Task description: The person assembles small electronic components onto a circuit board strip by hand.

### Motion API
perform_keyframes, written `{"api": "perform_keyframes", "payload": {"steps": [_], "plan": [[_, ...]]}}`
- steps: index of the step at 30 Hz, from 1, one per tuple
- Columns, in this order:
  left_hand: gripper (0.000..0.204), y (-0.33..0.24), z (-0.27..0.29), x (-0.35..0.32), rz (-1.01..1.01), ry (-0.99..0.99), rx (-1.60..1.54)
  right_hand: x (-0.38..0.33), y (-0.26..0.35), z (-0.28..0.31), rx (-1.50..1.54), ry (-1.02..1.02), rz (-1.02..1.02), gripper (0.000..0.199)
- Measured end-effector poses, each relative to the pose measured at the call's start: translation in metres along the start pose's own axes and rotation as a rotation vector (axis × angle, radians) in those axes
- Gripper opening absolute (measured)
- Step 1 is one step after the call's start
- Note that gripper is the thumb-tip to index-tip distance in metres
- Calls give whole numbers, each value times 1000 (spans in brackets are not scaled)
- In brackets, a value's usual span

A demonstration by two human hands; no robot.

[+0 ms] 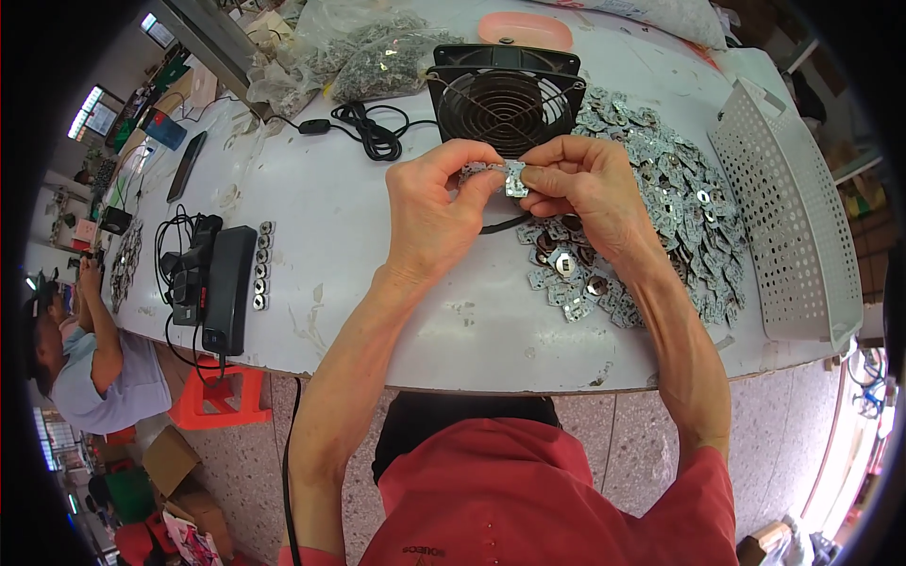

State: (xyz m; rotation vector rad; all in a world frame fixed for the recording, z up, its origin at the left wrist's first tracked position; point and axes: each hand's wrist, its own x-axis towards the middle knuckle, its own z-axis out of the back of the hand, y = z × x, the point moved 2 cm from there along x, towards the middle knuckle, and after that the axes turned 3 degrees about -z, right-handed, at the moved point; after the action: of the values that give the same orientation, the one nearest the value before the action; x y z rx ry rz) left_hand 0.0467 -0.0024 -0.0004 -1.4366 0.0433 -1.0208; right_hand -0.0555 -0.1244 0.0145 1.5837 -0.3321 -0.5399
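Observation:
Over the middle of the table, in front of a black fan with a round wire guard (507, 106), my two hands meet at a small silvery metal plate (515, 179). My left hand (429, 203) pinches its left side between thumb and fingers, where more speckled metal shows. At the right side, the thumb and bent fingers of my right hand (590, 187) close on the plate. Whether this is one part or several together, I cannot tell. A large heap of similar stamped metal parts (694, 203) spreads beside and beyond my right forearm, some with round discs.
A white perforated basket (788, 217) stands right of the heap. On the left lie a black power strip (229, 288), a row of small metal parts (262, 266) and a phone (187, 166). Bags of parts (392, 68) and a pink tray (525, 30) sit behind. Another person (90, 354) works far left.

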Motion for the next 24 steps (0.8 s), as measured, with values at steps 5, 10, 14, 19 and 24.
{"api": "perform_keyframes", "payload": {"steps": [5, 10, 14, 19, 24], "plan": [[8, 3, -1, 0, -19, -16, 24, 1, -2, -2, 2, -18, 17, 19], [8, 2, 0, 3, 66, 17, -86, 2, -2, 1, 35, 1, 14, 18], [8, -1, -1, 3, 131, 60, -117, 2, -2, 4, 47, -14, 1, 17], [8, 2, -2, 1, -1, 18, 6, 3, -3, 4, 24, 8, 21, 15], [8, 7, -3, 1, -14, -3, 7, 3, -3, 2, 10, -1, -1, 14]]}}
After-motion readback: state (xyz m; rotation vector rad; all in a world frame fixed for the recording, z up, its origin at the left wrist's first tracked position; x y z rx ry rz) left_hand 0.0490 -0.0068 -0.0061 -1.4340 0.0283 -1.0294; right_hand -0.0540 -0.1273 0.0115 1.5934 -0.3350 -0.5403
